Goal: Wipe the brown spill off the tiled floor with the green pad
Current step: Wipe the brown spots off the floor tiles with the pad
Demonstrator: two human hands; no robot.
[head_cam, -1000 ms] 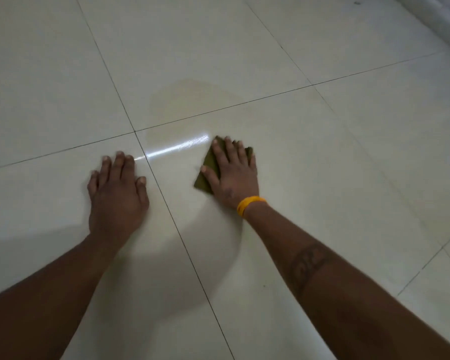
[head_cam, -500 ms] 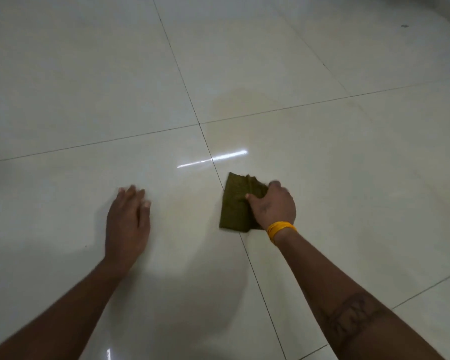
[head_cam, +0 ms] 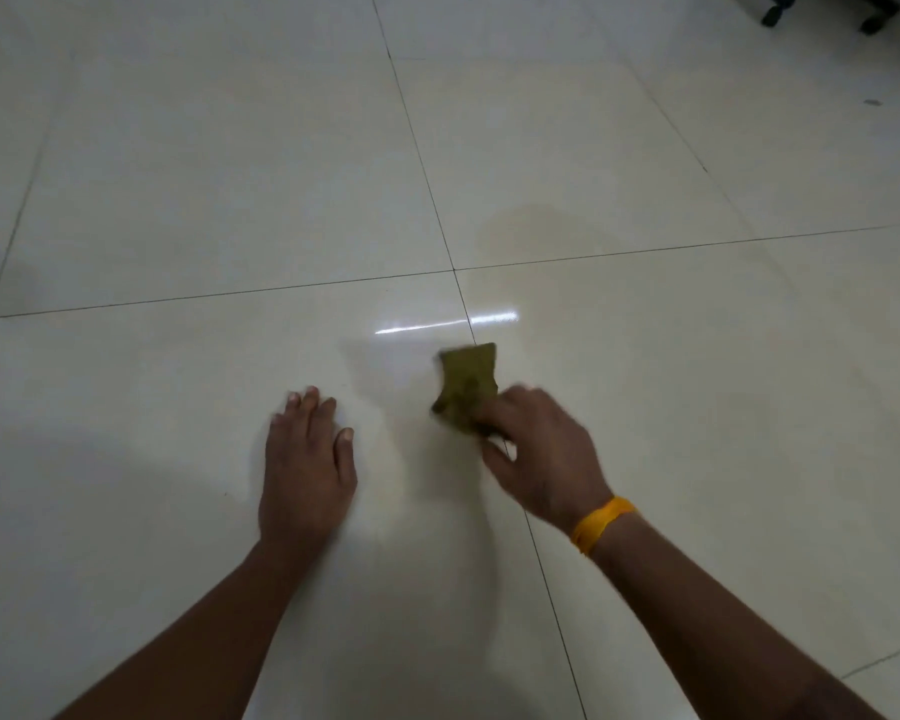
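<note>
Crumpled now, the green pad (head_cam: 467, 388) is pinched by right hand (head_cam: 544, 457) fingers; left hand (head_cam: 306, 467) lies flat at 9 o'clock, brown spill (head_cam: 546, 236) at 12.

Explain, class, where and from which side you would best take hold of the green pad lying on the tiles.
Probably the pad's near edge, coming from above on the near right, as the right hand does. The pad looks thin and crumpled, low against the floor, so its bunched near end gives fingers something to pinch. The left hand lies flat on the tile.
</note>
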